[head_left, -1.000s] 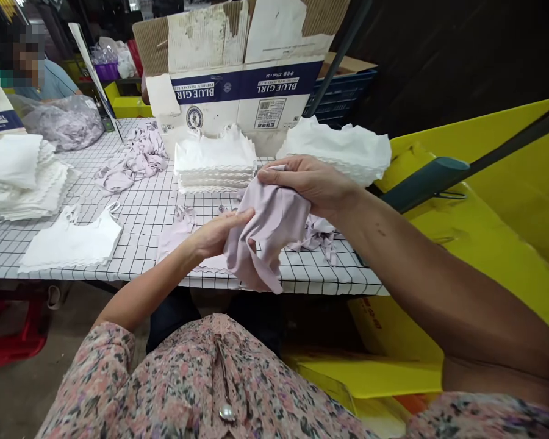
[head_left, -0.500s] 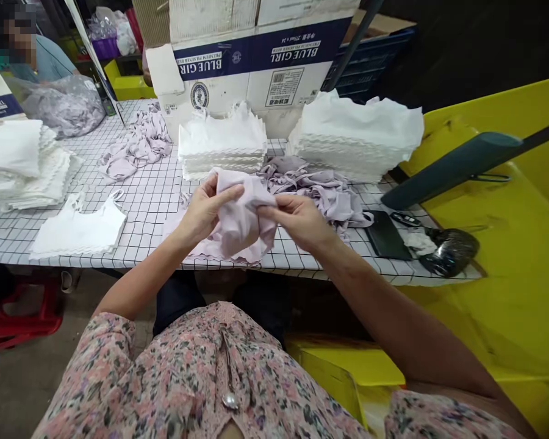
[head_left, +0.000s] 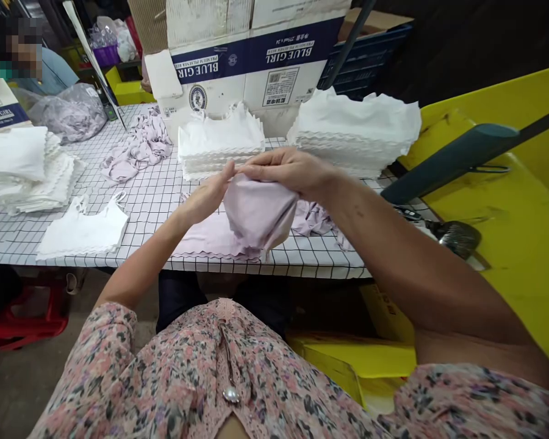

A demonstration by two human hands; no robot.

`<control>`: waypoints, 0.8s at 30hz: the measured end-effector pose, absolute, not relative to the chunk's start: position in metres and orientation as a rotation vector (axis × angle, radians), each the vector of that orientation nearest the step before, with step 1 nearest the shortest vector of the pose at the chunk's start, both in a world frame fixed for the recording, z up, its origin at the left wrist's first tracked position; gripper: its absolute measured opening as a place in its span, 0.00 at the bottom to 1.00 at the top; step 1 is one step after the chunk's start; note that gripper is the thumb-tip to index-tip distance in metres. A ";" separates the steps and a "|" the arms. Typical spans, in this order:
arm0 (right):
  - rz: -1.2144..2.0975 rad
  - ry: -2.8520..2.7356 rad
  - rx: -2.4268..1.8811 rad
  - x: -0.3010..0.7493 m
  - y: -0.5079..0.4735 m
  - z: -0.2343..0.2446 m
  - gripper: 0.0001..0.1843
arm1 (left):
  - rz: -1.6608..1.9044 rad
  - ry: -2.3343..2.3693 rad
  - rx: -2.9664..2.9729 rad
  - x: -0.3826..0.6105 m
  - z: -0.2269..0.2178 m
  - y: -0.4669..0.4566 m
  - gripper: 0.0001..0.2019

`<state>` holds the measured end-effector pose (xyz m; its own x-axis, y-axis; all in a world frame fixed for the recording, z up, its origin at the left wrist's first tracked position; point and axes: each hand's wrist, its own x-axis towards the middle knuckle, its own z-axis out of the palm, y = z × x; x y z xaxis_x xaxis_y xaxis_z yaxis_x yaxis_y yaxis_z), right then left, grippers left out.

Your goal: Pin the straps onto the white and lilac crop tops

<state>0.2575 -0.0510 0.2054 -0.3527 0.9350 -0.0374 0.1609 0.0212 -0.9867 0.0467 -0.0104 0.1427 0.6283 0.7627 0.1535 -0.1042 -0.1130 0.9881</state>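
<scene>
Lilac garment (head_left: 260,210), one: pinched at top edge by left hand (head_left: 209,194) and right hand (head_left: 297,172), over flat lilac piece (head_left: 205,236); possible fault: low-hanging folds catching that piece, dragging it askew

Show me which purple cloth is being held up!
The cloth in the right hand, with the left hand at its edge. The flat one and the loose heaps lie on the table.
</scene>
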 end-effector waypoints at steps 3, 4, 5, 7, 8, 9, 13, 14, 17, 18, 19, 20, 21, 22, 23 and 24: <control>1.273 -1.642 -1.200 0.257 -0.047 0.229 0.15 | 0.445 0.405 1.458 0.055 0.162 -0.009 0.33; 1.198 -1.646 -1.215 0.258 -0.046 0.235 0.12 | 0.388 0.394 1.447 0.057 0.166 -0.010 0.33; 1.110 -1.641 -1.224 0.260 -0.045 0.239 0.10 | 0.376 0.389 1.423 0.058 0.169 -0.012 0.31; 0.904 -1.597 -1.216 0.268 -0.044 0.240 0.07 | 0.472 0.380 1.323 0.061 0.172 -0.016 0.28; 0.803 -1.556 -1.202 0.274 -0.045 0.238 0.07 | 0.547 0.376 1.260 0.062 0.173 -0.017 0.27; 0.719 -1.502 -1.187 0.282 -0.046 0.233 0.07 | 0.619 0.379 1.201 0.063 0.173 -0.017 0.25; 0.788 -1.343 -1.234 0.311 -0.060 0.196 0.31 | 0.794 0.431 1.040 0.062 0.175 -0.017 0.14; 0.904 -1.377 -1.257 0.314 -0.064 0.186 0.38 | 0.825 0.442 1.010 0.061 0.176 -0.018 0.11; 1.146 -1.416 -1.156 0.301 -0.069 0.162 0.47 | 0.882 0.475 0.968 0.061 0.178 -0.023 0.07; 1.146 -1.375 -1.085 0.293 -0.068 0.158 0.45 | 0.903 0.490 0.966 0.061 0.177 -0.025 0.07; 1.107 -1.322 -1.020 0.285 -0.065 0.156 0.41 | 0.929 0.508 0.966 0.061 0.176 -0.027 0.07; 1.045 -1.275 -0.976 0.278 -0.062 0.155 0.38 | 0.964 0.525 0.966 0.061 0.174 -0.029 0.08; 0.976 -1.252 -0.958 0.273 -0.057 0.156 0.35 | 1.004 0.541 0.966 0.060 0.172 -0.029 0.09; 0.904 -1.249 -0.958 0.270 -0.052 0.159 0.33 | 1.047 0.554 0.967 0.059 0.170 -0.030 0.10; 0.829 -1.260 -0.967 0.269 -0.047 0.161 0.30 | 1.084 0.561 0.967 0.057 0.169 -0.030 0.10; 0.760 -1.283 -0.980 0.270 -0.042 0.165 0.28 | 1.117 0.563 0.962 0.055 0.167 -0.030 0.11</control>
